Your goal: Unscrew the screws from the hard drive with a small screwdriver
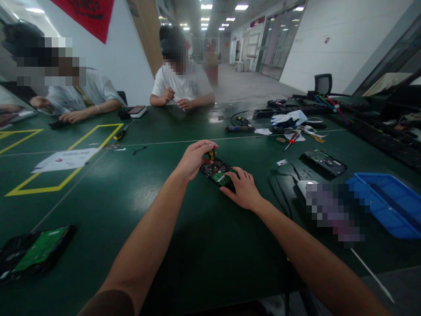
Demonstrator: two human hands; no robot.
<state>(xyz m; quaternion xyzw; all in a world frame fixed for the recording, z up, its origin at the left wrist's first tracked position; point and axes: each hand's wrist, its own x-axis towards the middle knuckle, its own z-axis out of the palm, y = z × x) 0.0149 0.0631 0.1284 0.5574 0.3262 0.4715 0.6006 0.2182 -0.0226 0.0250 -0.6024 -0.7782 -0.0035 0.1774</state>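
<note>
On the green tabletop (98, 219), a circuit-board unit (219, 177) is held by the right hand (244, 188), a yellow-black tool (211, 155) by the left hand (196, 159).

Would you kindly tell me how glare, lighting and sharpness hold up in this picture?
Head view: pale glare marks the green tabletop beside the left forearm, and the hard drive under the right hand looks dim, its finest parts unclear; head view, edges: the lower-left hard drive looks stretched and soft, and mosaic blocks cover part of the blue tray.
</note>
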